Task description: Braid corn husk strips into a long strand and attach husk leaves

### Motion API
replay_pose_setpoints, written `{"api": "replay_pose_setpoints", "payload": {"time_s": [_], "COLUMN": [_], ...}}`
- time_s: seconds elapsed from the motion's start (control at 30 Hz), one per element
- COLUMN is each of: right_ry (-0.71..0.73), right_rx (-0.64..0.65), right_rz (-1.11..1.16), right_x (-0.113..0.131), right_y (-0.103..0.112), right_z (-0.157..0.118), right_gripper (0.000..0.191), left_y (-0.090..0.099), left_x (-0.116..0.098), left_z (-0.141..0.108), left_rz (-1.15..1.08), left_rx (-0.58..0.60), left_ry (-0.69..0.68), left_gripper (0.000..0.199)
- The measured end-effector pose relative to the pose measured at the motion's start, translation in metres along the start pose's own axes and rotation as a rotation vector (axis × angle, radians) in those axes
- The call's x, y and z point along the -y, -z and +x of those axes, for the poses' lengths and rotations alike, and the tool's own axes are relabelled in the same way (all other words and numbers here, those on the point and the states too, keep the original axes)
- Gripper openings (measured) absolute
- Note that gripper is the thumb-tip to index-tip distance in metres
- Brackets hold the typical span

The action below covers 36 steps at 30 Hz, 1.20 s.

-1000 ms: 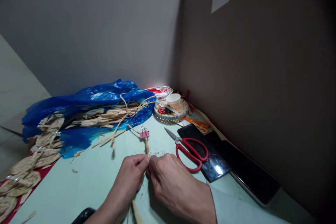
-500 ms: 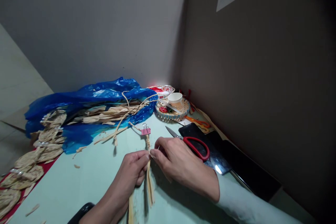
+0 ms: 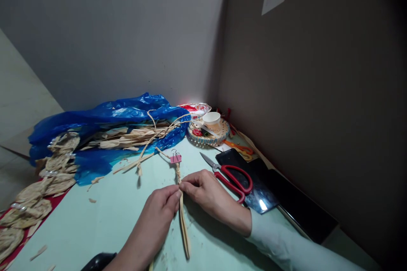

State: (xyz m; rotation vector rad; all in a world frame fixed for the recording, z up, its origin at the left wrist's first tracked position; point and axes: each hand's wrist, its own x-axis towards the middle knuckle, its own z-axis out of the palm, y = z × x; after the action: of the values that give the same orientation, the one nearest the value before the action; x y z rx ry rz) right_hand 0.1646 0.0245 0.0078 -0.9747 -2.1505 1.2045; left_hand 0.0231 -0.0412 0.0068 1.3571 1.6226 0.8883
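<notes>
A braid of pale dried plant strips (image 3: 178,172) runs down from a pink binder clip (image 3: 176,159) on the tabletop. My left hand (image 3: 162,205) pinches the strips just below the braided part. From the other side, my right hand (image 3: 208,192) pinches the same spot, its fingertips touching those of the left. Loose strip ends (image 3: 184,237) hang below the fingers toward me. Red-handled scissors (image 3: 230,178) lie to the right of my right hand, partly over a dark phone-like slab (image 3: 260,197).
A blue plastic bag (image 3: 108,112) with dried strips (image 3: 136,135) lies at the back left. Behind the clip stands a woven tray (image 3: 208,139) holding a paper cup (image 3: 211,119). Braided coils (image 3: 59,182) with beads lie along the left edge. Walls close off the back and right.
My right hand has shifted slightly left and lowered, uncovering both scissor handles. The loose strip ends have swung a little and lie closer together.
</notes>
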Motion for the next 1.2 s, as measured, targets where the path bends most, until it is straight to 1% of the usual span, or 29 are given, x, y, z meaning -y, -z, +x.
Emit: {"api": "replay_pose_setpoints", "payload": {"time_s": [0.07,0.13,0.23,0.3,0.4,0.5,0.57,0.63,0.7,0.77,0.83,0.9,0.97,1.0,1.03,1.07,1.13,1.17,1.2], "right_ry": [-0.023,-0.032,-0.030,-0.032,-0.027,-0.016,-0.028,-0.064,-0.105,-0.135,-0.154,-0.172,-0.197,-0.213,-0.226,-0.235,-0.234,-0.225,-0.217], "right_rx": [-0.022,-0.039,-0.079,-0.103,-0.100,-0.044,-0.003,0.027,0.043,0.046,0.039,0.041,0.052,0.056,0.060,0.065,0.081,0.086,0.084], "right_rz": [0.006,0.008,-0.027,-0.043,0.004,0.085,0.152,0.250,0.346,0.407,0.441,0.487,0.541,0.564,0.582,0.593,0.592,0.580,0.560], "right_x": [0.002,0.004,0.006,0.007,0.005,0.003,0.001,0.000,-0.002,-0.002,-0.001,0.001,0.004,0.005,0.007,0.007,0.007,0.007,0.006], "right_y": [0.000,0.000,-0.002,-0.004,-0.005,-0.004,-0.003,-0.003,-0.004,-0.006,-0.005,-0.003,0.000,0.001,0.001,0.001,0.000,-0.001,-0.002], "right_z": [-0.003,-0.006,-0.008,-0.009,-0.008,-0.007,-0.007,-0.006,-0.005,-0.004,-0.003,-0.004,-0.005,-0.005,-0.006,-0.006,-0.006,-0.006,-0.005], "right_gripper": [0.028,0.028,0.028,0.028,0.029,0.030,0.031,0.031,0.029,0.027,0.025,0.023,0.022,0.023,0.023,0.024,0.024,0.024,0.023], "left_y": [0.003,0.006,0.009,0.006,-0.003,-0.011,-0.016,-0.019,-0.022,-0.022,-0.018,-0.009,0.002,0.007,0.011,0.013,0.011,0.008,0.005], "left_x": [-0.001,-0.002,-0.007,-0.011,-0.017,-0.016,-0.013,-0.010,-0.008,-0.009,-0.013,-0.017,-0.019,-0.020,-0.020,-0.019,-0.017,-0.015,-0.014], "left_z": [-0.001,-0.001,-0.002,-0.005,-0.010,-0.013,-0.015,-0.016,-0.019,-0.023,-0.025,-0.024,-0.019,-0.015,-0.010,-0.006,0.002,0.004,0.006], "left_rz": [0.082,0.141,0.174,0.196,0.316,0.484,0.592,0.695,0.782,0.786,0.717,0.597,0.448,0.356,0.251,0.108,-0.205,-0.332,-0.420], "left_rx": [-0.051,-0.083,-0.082,-0.086,-0.144,-0.209,-0.227,-0.218,-0.196,-0.155,-0.124,-0.153,-0.244,-0.273,-0.253,-0.169,0.037,0.116,0.155], "left_ry": [-0.024,-0.015,0.025,0.016,-0.059,-0.193,-0.273,-0.310,-0.315,-0.333,-0.342,-0.309,-0.226,-0.179,-0.128,-0.068,0.039,0.081,0.113], "left_gripper": [0.032,0.032,0.032,0.033,0.032,0.031,0.031,0.032,0.034,0.036,0.031,0.032,0.037,0.034,0.029,0.026,0.024,0.025,0.026]}}
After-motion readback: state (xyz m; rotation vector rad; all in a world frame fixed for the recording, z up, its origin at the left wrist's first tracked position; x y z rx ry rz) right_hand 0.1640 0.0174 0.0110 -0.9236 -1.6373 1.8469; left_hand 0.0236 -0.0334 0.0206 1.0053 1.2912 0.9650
